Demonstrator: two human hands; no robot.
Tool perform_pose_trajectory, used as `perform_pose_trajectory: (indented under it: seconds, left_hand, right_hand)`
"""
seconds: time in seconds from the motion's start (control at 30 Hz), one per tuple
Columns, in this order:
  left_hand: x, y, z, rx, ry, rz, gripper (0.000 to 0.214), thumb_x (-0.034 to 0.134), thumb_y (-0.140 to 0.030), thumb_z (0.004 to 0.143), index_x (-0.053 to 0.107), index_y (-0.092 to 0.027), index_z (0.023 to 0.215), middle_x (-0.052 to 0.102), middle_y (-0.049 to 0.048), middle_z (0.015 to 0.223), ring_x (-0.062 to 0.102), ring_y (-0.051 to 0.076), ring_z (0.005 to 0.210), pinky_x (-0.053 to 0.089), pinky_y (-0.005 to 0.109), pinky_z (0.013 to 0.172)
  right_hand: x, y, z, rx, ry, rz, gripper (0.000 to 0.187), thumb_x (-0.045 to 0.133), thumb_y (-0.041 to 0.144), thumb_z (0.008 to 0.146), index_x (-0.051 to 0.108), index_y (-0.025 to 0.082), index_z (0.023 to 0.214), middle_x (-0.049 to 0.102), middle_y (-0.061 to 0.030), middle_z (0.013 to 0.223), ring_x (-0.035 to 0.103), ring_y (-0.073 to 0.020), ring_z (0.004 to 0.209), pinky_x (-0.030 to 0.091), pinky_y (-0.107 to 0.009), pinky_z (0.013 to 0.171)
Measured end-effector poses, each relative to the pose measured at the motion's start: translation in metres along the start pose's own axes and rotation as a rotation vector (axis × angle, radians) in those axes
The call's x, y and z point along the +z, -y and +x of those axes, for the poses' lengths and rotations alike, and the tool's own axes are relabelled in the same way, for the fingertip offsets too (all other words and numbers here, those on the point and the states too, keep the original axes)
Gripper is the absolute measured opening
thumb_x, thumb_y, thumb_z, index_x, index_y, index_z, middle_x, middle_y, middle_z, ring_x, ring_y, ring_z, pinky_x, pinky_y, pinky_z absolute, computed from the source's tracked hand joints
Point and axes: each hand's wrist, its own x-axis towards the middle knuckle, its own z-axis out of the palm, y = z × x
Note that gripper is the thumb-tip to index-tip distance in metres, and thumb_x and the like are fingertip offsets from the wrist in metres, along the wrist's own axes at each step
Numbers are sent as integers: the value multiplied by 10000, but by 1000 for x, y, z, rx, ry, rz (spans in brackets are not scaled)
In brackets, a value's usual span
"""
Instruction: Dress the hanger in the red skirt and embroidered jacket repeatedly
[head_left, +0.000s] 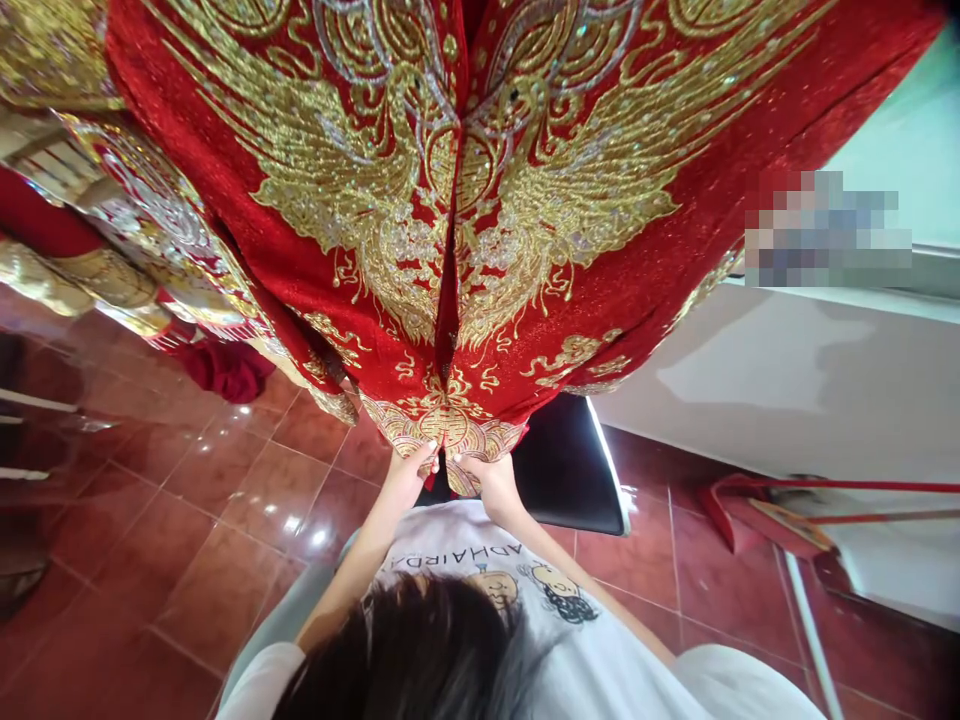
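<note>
Dark hair [405, 650] sits closest to us. Straight ahead of our fingers hangs the red embroidered jacket [315, 250], its long axis running away from us along the front opening. Neither hand is nearer: our left hand [409, 475] and right hand [495, 482] each pinch one hem corner beside the slit. Glittering red cloth carries mirrored gold phoenixes [600, 180] and a wave-patterned hem [499, 440].

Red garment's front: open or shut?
Partly open: red garment shows a dark slit down its front, above the hem that left hand and right hand hold.
</note>
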Motion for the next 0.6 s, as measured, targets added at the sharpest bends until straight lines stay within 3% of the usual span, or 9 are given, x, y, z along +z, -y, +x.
perform_pose_trajectory:
  seconds: [0.2,0.43,0.6]
  left_hand:
    - [0,6,-2,27,9,-15,336,825,-278,557,584,-173,764,595,-42,641,511,73,521,401,202,468]
    - [0,8,-7,-14,59,-9,382,849,-307,539,576,-160,762,571,-44,624,494,66,530,387,193,470]
    - [3,7,-9,37,-5,-44,410,860,-272,524,557,-179,783,549,-64,624,453,52,505,357,195,464]
  right_hand:
    - [0,2,2,34,-11,73,262,751,193,543,642,148,777,684,-17,744,637,-179,694,524,-326,705]
    - [6,9,8,20,-31,89,443,840,226,521,670,134,919,726,-62,896,677,-204,802,542,-363,811]
    - [6,9,6,44,-3,157,427,825,216,531,661,151,920,726,-47,902,685,-193,814,550,-347,816]
